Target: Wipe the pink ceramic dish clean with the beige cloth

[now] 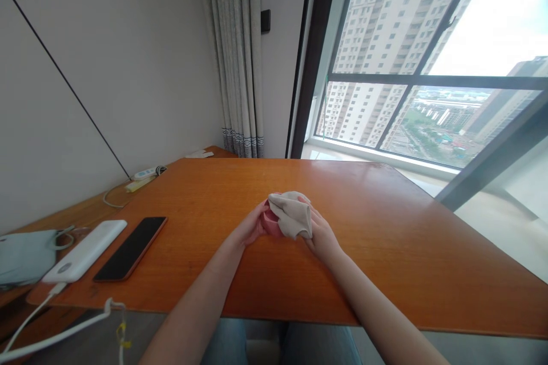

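Above the middle of the table, my two hands are close together. My left hand [253, 224] has its fingers closed around a small pink item [272, 223], whose kind I cannot make out because it is partly covered. A beige-grey cloth [293, 214] lies bunched over the pink item, with its loose edge hanging down. My right hand [324, 235] grips the cloth from the right, and most of its fingers are hidden behind the folds.
On the left of the orange-brown wooden table [385, 251] lie a black phone [131, 248] and a white power bank [88, 252] with a cable plugged in. A light pouch [26, 256] and a power strip [145, 174] sit farther left. A window [411, 77] stands behind.
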Motion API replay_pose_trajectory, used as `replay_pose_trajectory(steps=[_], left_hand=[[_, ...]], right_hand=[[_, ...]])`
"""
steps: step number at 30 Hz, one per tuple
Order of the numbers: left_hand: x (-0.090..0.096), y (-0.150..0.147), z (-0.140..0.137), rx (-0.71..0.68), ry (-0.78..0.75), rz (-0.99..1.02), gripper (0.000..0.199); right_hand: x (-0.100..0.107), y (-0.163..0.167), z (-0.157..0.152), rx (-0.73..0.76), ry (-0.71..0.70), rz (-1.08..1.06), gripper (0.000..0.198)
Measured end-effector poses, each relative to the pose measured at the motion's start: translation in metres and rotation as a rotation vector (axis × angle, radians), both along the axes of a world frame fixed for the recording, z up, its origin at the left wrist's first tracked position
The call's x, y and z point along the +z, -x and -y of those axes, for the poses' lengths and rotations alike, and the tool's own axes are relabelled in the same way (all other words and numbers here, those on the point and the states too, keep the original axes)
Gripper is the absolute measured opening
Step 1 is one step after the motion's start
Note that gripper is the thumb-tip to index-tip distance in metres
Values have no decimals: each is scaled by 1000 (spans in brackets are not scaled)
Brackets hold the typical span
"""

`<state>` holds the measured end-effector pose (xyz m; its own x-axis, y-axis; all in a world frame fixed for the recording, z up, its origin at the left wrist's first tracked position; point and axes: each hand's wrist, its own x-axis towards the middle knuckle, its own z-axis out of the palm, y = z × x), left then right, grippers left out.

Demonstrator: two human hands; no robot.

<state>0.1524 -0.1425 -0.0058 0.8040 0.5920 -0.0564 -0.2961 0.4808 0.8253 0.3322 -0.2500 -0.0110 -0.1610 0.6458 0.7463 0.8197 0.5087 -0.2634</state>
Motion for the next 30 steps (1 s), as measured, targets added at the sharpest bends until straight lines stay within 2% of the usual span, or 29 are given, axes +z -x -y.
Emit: replay_pose_trajectory(steps=[4, 6, 11, 15, 18, 21, 24, 27, 30], left_hand=[[-4, -1, 1, 40, 67, -34, 48], [-4, -4, 3, 62, 78, -1, 46], [-4, -11, 5, 140, 163, 22, 45], [-6, -14, 8, 53, 232, 146, 46], [-10, -16, 12, 25, 184, 178, 37], [-14, -19, 13, 108, 124, 153, 39], [-16, -21, 11, 195, 127, 141, 40], [-13, -22, 11, 232, 129, 172, 39], [-6, -25, 15, 204, 98, 234, 42]], right_hand=[[-7, 1, -1, -58, 51, -237, 25], [-9, 2, -1, -64, 53, -273, 22], [-8, 9, -1, -82, 2, -187, 26], [-7, 14, -1, -173, 1, -181, 32], [-9, 13, -2, -225, 11, -212, 31], [-10, 11, -2, -239, 22, -181, 36], [-10, 13, -2, -221, 9, -98, 41], [-9, 18, -1, -224, -41, -5, 42], [-9, 24, 1, -252, -83, 85, 36]])
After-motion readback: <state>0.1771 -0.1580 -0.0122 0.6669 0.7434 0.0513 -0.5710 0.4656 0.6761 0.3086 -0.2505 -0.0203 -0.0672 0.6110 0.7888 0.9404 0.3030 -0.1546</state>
